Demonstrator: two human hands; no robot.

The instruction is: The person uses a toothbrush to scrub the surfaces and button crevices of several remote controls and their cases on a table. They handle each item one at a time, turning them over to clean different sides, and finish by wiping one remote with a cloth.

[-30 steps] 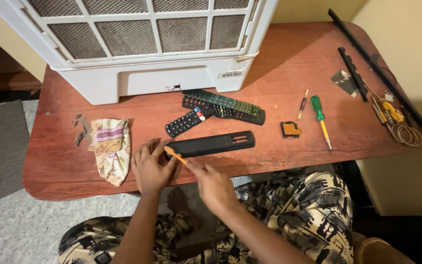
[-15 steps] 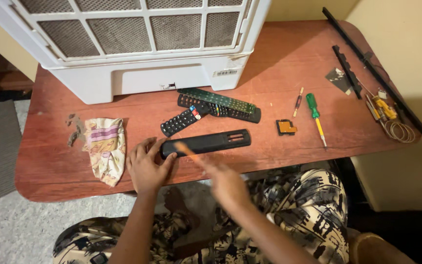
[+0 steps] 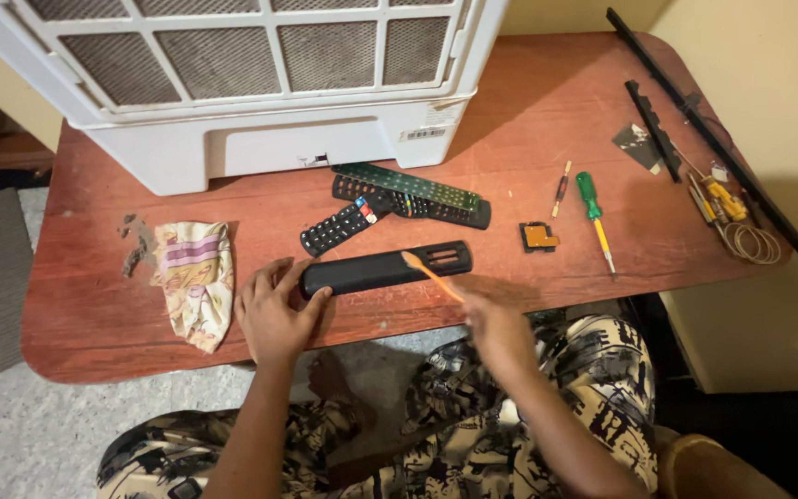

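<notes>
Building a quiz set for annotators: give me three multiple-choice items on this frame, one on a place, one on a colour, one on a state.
1. Where does the crumpled patterned cloth lie?
A. left of the left hand
B. on the white grilled appliance
C. beside the coiled wire

2. What colour is the handle of the larger screwdriver on the red-brown wooden table?
A. blue
B. green
C. black

3. What is the right hand doing?
A. resting flat on the table
B. gripping the cloth
C. holding a thin orange stick

Answers:
1 A: the cloth sits just left of the left hand, which rests on the end of the long black remote shell.
2 B: its handle is green, its shaft yellow.
3 C: the thin orange stick runs from the fingers to the shell.
</notes>
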